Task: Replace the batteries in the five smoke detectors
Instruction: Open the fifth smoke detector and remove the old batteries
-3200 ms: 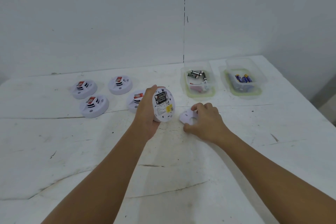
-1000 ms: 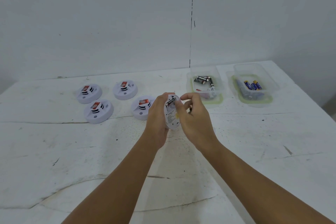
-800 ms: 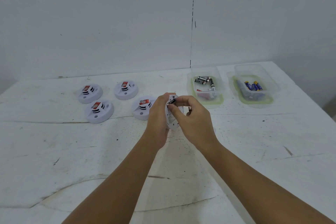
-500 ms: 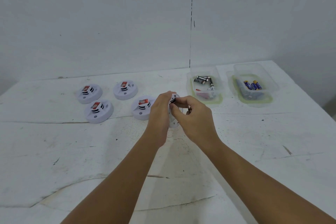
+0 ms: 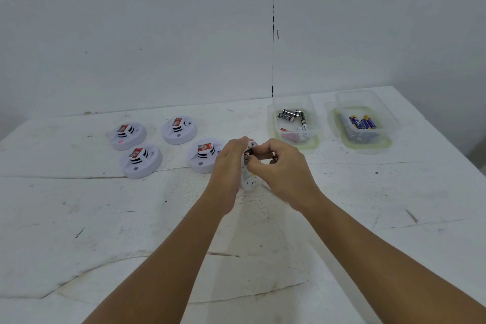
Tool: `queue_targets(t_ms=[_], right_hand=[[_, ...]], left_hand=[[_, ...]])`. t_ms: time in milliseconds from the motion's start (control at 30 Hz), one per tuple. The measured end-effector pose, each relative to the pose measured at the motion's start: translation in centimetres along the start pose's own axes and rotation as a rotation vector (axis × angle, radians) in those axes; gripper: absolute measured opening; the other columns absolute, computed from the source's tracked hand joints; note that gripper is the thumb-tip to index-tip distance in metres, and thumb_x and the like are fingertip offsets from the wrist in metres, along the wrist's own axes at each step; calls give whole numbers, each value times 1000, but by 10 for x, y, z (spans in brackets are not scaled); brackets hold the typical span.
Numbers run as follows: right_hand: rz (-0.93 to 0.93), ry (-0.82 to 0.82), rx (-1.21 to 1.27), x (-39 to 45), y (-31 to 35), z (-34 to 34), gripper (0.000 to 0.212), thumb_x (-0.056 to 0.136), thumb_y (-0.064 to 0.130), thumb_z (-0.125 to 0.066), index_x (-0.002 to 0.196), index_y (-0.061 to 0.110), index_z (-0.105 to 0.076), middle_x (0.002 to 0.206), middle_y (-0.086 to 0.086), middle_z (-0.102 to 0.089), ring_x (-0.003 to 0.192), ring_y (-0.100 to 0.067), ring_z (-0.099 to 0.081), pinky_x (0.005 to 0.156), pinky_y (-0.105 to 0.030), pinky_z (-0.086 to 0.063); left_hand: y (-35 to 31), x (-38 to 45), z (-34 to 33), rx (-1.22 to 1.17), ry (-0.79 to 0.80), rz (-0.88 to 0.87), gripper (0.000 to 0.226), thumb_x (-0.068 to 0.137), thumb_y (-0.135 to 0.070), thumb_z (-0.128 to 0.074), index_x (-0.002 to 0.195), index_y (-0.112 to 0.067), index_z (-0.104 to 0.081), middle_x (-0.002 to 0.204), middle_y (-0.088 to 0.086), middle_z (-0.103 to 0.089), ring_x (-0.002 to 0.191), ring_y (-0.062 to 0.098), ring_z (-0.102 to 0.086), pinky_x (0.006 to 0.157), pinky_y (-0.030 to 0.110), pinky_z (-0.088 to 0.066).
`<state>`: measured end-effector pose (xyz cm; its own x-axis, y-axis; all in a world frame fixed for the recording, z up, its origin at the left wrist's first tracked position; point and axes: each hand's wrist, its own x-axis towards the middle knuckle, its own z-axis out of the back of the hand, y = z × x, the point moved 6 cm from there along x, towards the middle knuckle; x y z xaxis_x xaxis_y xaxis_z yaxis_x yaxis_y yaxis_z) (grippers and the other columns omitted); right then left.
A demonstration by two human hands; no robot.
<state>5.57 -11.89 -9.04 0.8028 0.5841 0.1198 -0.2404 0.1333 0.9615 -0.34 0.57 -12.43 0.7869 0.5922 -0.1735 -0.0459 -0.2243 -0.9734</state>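
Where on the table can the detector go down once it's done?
Bare table lies under the forearms, and right of the right hand before the bins. Back left, four detectors crowd together.

Soft, even light; faint shadows, wide-angle edge bending.

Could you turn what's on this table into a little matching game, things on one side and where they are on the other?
Things
1. smoke detector turned on its edge
2. black batteries
3. blue batteries
4. four smoke detectors

Places
A. in the far-right clear tub
B. standing face up on the table, left of the hands
C. held in the left hand, with the right hand at its back
D. in the clear tub nearer the hands

Pairs: 1-C, 2-D, 3-A, 4-B
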Motion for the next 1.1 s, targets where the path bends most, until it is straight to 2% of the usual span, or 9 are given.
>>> queue_targets(t_ms=[133, 267, 367, 433, 600, 733, 833, 967, 1100], right_hand=[[-6, 25, 1, 2, 1, -3, 8, 91, 31, -74, 99, 27, -74, 96, 16, -77, 55, 3, -54, 60, -17, -44], [-79, 33, 112, 3, -2, -4, 16, 92, 38, -78, 103, 26, -75, 97, 12, -78, 86, -3, -71, 77, -25, -55], [-152, 51, 283, 1, -1, 0, 17, 94, 23, -77, 109, 17, -74, 95, -4, -80, 61, 0, -65, 53, -19, -46], [-162, 68, 340, -1, 2, 3, 19, 94, 15, -76, 113, 17, -75, 92, -7, -80, 57, -1, -65, 46, -13, -42], [-180, 12, 305, 0, 0, 12, 24, 93, 12, -69, 111, 26, -77, 92, 4, -80, 62, 1, -66, 55, -14, -45], [-199, -38, 345, 8, 2, 28, 25, 93, 5, -67, 112, 18, -76, 83, 4, -75, 49, 1, -57, 45, -12, -40], [-160, -84, 328, 18, 2, 47, 23, 93, 1, -67, 109, 14, -76, 75, 6, -71, 52, 2, -58, 46, -11, -40], [-103, -170, 272, 30, -3, 83, 15, 94, 0, -69, 103, 11, -76, 56, 20, -59, 51, 3, -55, 49, -10, -39], [-11, -325, 99, 47, -15, 138, 18, 91, 8, -74, 93, 26, -76, 68, 22, -65, 64, 3, -55, 62, -19, -41]], left_hand=[[0, 2, 1, -28, -39, 0, 30, 97, -41, -57, 109, -18, -73, 105, 7, -75, 100, 27, -72, 85, 44, -55], [0, 3, -2, -15, -75, -8, 34, 90, -51, -57, 104, -25, -75, 113, 11, -76, 111, 32, -73, 101, 56, -56], [2, 3, -5, -15, -79, 16, 30, 84, -57, -60, 95, -34, -76, 113, 9, -76, 111, 29, -73, 103, 59, -54], [5, 4, -6, -48, -70, 31, 32, 85, -57, -61, 98, -32, -76, 116, 12, -75, 110, 30, -73, 103, 59, -54], [3, 6, -16, -65, -59, 14, 41, 84, -57, -63, 109, -26, -73, 109, 7, -73, 110, 32, -72, 93, 51, -56], [-10, 13, -34, -35, -34, -14, 42, 81, -59, -63, 105, -25, -71, 101, 4, -71, 98, 28, -71, 84, 47, -54], [-21, 19, -54, -36, -17, -48, 41, 85, -57, -59, 104, -22, -69, 99, 5, -71, 92, 24, -70, 80, 43, -54], [-31, 26, -82, -29, 2, -62, 32, 99, -50, -57, 107, -21, -70, 102, 5, -74, 95, 25, -73, 86, 44, -56], [-39, 33, -109, -18, 21, -49, 32, 91, -55, -62, 99, -26, -73, 111, 8, -76, 108, 33, -73, 100, 59, -55]])
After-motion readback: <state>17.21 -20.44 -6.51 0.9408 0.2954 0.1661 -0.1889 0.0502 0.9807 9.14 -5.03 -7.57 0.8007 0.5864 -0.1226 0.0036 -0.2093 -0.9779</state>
